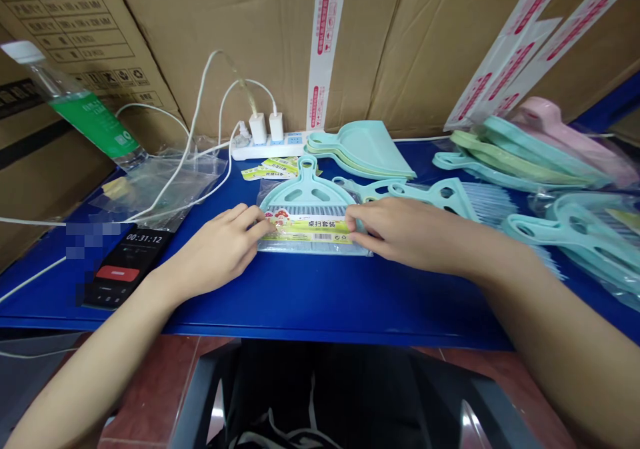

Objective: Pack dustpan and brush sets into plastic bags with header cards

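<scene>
A teal dustpan and brush set (311, 199) lies in a clear bag on the blue table, its handle pointing away from me. Across its brush bristles runs a yellow-green printed label (320, 228). At the label's left end, my left hand (223, 246) has its fingers bent together on the bag's edge. The fingers of my right hand (395, 232) pinch the label's right end. Just behind, loose printed labels (277, 167) are spread out beside stacked dustpans (367, 146). Teal brushes (440, 196) lie partly behind my right hand and forearm.
Bagged dustpans (525, 149) and packed sets (590, 236) are piled at the right. A power strip (270, 145) with white cables stands by the cardboard boxes (400, 49). On the left are a bottle (95, 119), clear bags (165, 182) and a phone (125, 266).
</scene>
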`<state>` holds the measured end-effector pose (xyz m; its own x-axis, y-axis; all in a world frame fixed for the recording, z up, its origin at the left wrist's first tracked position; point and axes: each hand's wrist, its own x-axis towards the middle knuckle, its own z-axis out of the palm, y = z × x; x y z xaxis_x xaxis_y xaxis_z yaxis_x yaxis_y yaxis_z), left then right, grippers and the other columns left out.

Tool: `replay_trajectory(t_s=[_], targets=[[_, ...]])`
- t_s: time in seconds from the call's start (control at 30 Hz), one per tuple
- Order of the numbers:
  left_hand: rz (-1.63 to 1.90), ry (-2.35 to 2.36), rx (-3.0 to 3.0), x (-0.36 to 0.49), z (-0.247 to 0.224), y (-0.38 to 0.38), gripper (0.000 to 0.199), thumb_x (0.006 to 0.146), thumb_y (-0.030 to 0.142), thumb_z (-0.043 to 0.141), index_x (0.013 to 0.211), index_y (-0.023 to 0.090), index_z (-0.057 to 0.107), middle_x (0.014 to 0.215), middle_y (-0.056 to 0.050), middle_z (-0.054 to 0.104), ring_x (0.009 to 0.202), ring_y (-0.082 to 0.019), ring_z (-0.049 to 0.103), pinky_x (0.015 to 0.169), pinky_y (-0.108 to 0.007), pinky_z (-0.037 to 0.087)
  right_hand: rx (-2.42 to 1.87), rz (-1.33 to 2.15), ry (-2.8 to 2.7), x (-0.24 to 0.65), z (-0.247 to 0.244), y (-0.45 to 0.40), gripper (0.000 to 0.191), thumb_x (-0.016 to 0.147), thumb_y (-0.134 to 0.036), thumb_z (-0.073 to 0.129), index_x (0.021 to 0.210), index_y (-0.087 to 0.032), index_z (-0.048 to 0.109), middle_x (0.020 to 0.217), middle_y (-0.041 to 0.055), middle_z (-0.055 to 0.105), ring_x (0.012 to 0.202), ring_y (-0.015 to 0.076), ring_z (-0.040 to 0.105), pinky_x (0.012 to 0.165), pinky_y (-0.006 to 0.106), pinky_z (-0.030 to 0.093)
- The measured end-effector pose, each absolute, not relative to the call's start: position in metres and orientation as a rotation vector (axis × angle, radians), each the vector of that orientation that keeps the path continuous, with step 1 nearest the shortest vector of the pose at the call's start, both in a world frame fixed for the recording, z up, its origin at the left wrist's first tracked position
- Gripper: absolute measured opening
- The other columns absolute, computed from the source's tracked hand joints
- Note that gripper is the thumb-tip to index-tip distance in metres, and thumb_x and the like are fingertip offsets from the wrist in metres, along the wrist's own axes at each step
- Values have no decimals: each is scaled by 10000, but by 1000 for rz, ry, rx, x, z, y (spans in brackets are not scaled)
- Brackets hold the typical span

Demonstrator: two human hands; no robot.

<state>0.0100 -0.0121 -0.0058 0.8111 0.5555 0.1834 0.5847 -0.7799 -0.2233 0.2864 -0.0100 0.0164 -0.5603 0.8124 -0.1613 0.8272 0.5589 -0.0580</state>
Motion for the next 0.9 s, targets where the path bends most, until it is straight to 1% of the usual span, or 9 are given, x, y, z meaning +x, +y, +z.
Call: replay_trajectory(t_s=[0.2, 0.63, 0.9], targets=[[-160, -897, -2725, 10, -7, -11, 347, 943, 119, 332, 1148, 103, 612, 1010, -127, 599, 895, -251, 610, 823, -412, 552, 1421, -192, 2667, 287, 16, -11, 125, 918, -248, 434, 879, -191, 538, 772, 68, 620, 653, 199, 553, 578, 293, 322], [-114, -964, -2750, 10, -7, -12, 360, 946, 128, 320, 1178, 115, 595, 1041, -130, 599, 889, -252, 628, 802, -420, 562, 1463, -235, 2601, 286, 22, -12, 208, 956, -267, 387, 845, -196, 548, 789, 73, 626, 684, 205, 563, 601, 322, 338], [-48, -1030, -2736, 12, -5, -12, 363, 938, 141, 327, 1193, 155, 585, 1030, -108, 598, 899, -229, 628, 841, -404, 560, 1470, -238, 2595, 285, 23, -12, 229, 955, -255, 383, 830, -192, 564, 803, 76, 635, 723, 210, 582, 615, 324, 347]])
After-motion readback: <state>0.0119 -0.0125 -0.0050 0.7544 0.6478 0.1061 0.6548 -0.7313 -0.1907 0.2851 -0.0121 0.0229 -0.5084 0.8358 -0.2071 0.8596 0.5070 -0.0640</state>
